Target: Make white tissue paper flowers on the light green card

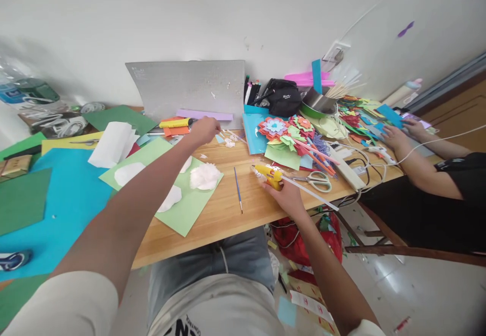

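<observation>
My right hand (286, 194) is wrapped round a yellow glue gun (269, 174), with a long clear glue stick (311, 193) trailing from its back. My left hand (205, 130) reaches to the back of the wooden table, its fingers closed near small white scraps (230, 141); what they hold, if anything, is too small to make out. Under my left forearm lies a light green sheet (186, 217) bearing white paper shapes and a ruffled white paper flower (205, 176). A blue thin brush (238, 190) rests between the sheet and the glue gun.
Scissors (319, 181) lie right of the glue gun, near a power strip (346, 166) and cables. Paper flowers (273, 127) and a black pouch (284, 97) stand behind. A silver board (190, 88) leans at the wall. Another person's hands (395, 137) handle blue paper at right.
</observation>
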A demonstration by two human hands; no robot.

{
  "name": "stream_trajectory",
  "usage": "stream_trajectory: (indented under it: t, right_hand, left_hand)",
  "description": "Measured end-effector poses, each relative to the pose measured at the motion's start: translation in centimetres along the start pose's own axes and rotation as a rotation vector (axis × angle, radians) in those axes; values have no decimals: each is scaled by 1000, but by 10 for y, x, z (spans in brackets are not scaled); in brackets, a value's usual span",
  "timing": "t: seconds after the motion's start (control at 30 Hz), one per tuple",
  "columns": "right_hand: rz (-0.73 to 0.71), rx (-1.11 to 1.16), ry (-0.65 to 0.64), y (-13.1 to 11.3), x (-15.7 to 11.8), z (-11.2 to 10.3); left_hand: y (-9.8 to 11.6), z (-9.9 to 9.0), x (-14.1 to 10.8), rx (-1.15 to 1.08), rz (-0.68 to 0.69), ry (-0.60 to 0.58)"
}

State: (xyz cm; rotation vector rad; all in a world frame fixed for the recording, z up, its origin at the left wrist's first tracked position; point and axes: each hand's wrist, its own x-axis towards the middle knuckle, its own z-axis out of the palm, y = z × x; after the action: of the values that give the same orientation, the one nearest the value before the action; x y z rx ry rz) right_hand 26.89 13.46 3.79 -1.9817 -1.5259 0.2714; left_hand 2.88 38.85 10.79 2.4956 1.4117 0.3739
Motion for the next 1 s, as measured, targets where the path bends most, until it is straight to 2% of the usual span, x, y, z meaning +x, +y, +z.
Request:
stream_trajectory:
  t: [0.1, 0.2, 0.27, 0.33, 0.47, 0.6, 0.77, 1.0]
  right_hand:
    - [-17, -87, 21, 2, -4, -4]
    - [-17, -107, 7, 0, -9, -8]
    - [-1, -88, -5, -4, -11, -10]
    - [31, -34, -11, -10, -10, -11]
    - [104, 137, 9, -25, -4, -6]
    - [47, 54, 62, -31, 3, 9]
    - [-32, -60, 43, -27, 2, 21]
    - [31, 1, -4, -31, -3, 17]
  left_hand:
    - [-22, -16, 10, -46, -73, 37]
    - [-42, -29, 7, -16, -154, 81]
    - [-49, -31, 2, 9, -175, 89]
    - [-50, -28, -2, 35, -138, 69]
    - [-34, -12, 3, 21, -7, 19]
    - [-7, 7, 19, -11, 48, -50]
    - [17, 33, 37, -33, 27, -59]
    - [27, 61, 48, -109, -17, -30]
